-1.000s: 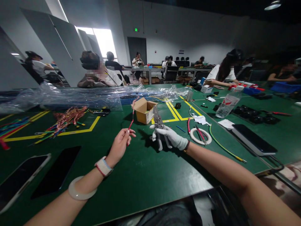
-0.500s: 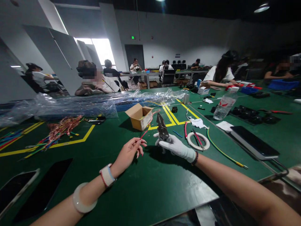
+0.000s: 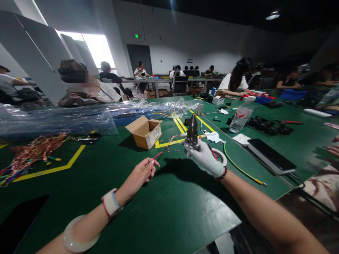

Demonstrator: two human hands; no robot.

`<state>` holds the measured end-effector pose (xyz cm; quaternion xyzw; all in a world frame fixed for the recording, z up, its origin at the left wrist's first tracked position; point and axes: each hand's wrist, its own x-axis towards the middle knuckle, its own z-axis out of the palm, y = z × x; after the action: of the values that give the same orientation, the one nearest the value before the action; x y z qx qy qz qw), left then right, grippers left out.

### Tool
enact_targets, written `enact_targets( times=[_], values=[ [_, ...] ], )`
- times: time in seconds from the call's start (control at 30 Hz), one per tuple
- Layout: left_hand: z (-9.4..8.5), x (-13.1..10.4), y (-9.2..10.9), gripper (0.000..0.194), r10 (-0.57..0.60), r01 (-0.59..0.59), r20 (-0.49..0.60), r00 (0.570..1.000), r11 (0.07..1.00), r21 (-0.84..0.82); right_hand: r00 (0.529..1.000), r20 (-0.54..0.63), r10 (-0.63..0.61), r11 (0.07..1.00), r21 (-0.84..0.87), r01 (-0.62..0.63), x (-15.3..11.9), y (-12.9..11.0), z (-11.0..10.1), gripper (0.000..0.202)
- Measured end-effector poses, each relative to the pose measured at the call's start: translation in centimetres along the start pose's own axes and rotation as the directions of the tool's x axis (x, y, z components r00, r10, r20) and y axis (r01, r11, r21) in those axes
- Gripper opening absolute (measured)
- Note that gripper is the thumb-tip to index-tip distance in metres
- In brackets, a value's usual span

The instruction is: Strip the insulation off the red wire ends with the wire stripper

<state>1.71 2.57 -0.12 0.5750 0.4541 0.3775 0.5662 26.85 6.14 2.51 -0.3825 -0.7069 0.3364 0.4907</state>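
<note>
My bare left hand (image 3: pixel 141 173) pinches a thin red wire (image 3: pixel 158 155), whose bared copper strands run up and away past the fingertips. In a white glove, my right hand (image 3: pixel 203 155) grips a dark pair of wire strippers (image 3: pixel 192 128), jaws pointing up. The tool and the wire are apart. Just beyond my left hand stands an open cardboard box (image 3: pixel 148 135) with small yellow-green bits inside. Tiny red scraps of insulation are strewn on the green table (image 3: pixel 148 218) near the box. Partly behind my gloved hand lies a white roll of tape (image 3: pixel 221 157).
At the left is a heap of copper-ended wires (image 3: pixel 37 151). Clear plastic sheeting (image 3: pixel 79 116) spans the back. To the right lie a green-yellow cable (image 3: pixel 235 167), a water bottle (image 3: pixel 241 118) and a power bank (image 3: pixel 271 155). Co-workers sit around; one person's hand (image 3: pixel 333 148) shows at the right edge.
The view has swung to the right. My hands are farther apart, and the strippers have come away from the red wire. More bare copper shows on the wire now.
</note>
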Motion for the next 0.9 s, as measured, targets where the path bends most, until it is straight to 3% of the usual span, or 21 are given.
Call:
enact_targets(
  times=[0.1, 0.2, 0.3, 0.43, 0.63, 0.9],
  values=[
    [0.0, 0.0, -0.1, 0.032, -0.019, 0.019, 0.006, 1.0, 1.0, 0.002, 0.991, -0.029, -0.13, 0.961, -0.25, 0.118, 0.1, 0.4, -0.8, 0.038],
    [0.0, -0.1, -0.2, 0.032, -0.044, 0.045, 0.018, 0.999, 0.999, -0.014, 0.96, 0.057, -0.273, 0.815, -0.517, 0.262, 0.2, 0.9, -1.5, 0.057],
    [0.0, -0.1, -0.2, 0.032, -0.043, 0.043, 0.038, 0.998, 0.999, -0.01, 0.937, 0.127, -0.325, 0.679, -0.658, 0.325, 0.3, 1.3, -1.6, 0.074],
    [0.1, -0.4, 0.0, 0.034, -0.016, 0.014, 0.033, 0.999, 0.998, 0.066, 0.928, 0.162, -0.334, 0.605, -0.718, 0.344, 0.4, 1.5, -0.8, 0.079],
    [0.3, -0.9, 0.9, 0.036, 0.073, -0.082, 0.044, 0.996, 0.96, 0.268, 0.931, 0.195, -0.309, 0.517, -0.787, 0.336, 0.3, 1.5, 0.0, 0.07],
    [0.1, -1.2, 1.2, 0.03, 0.172, -0.157, -0.011, 0.985, 0.924, 0.349, 0.935, 0.22, -0.279, 0.46, -0.824, 0.331, 0.3, 1.4, -0.2, 0.063]
  ],
)
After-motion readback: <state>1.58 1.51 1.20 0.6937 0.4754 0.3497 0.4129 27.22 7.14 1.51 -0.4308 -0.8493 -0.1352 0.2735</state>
